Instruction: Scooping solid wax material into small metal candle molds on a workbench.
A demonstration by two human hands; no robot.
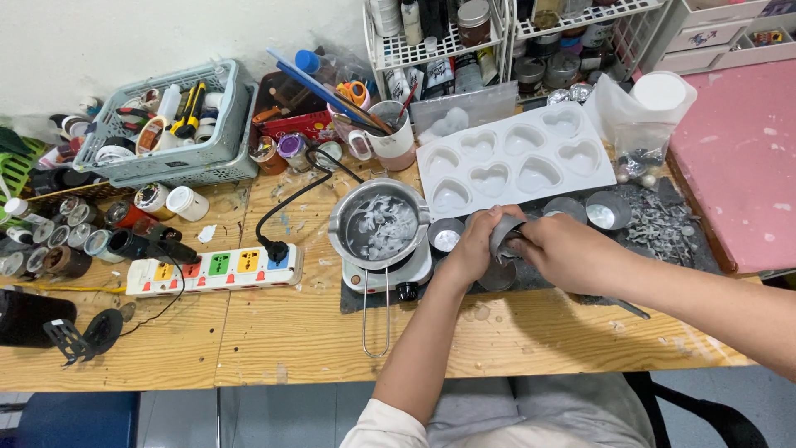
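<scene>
My left hand (pixel 474 245) and my right hand (pixel 557 250) meet over a dark mat (pixel 663 241), both gripping one small grey metal tin (pixel 503 241). Just left of them a metal pot (pixel 381 224) with white wax pieces sits on a small electric hotplate (pixel 398 275), its wire handle pointing toward me. Another small tin (pixel 446 236) stands between the pot and my left hand. Two more tins (pixel 608 211) stand behind my right hand. A white mould with heart-shaped cavities (pixel 514 158) lies beyond the hands.
A power strip with coloured switches (pixel 214 270) lies left of the hotplate, its black cable plugged in. A grey basket of tools (pixel 170 124), small jars, a mug of brushes (pixel 390 133), wire shelves at the back and a pink board (pixel 738 158) on the right crowd the wooden table.
</scene>
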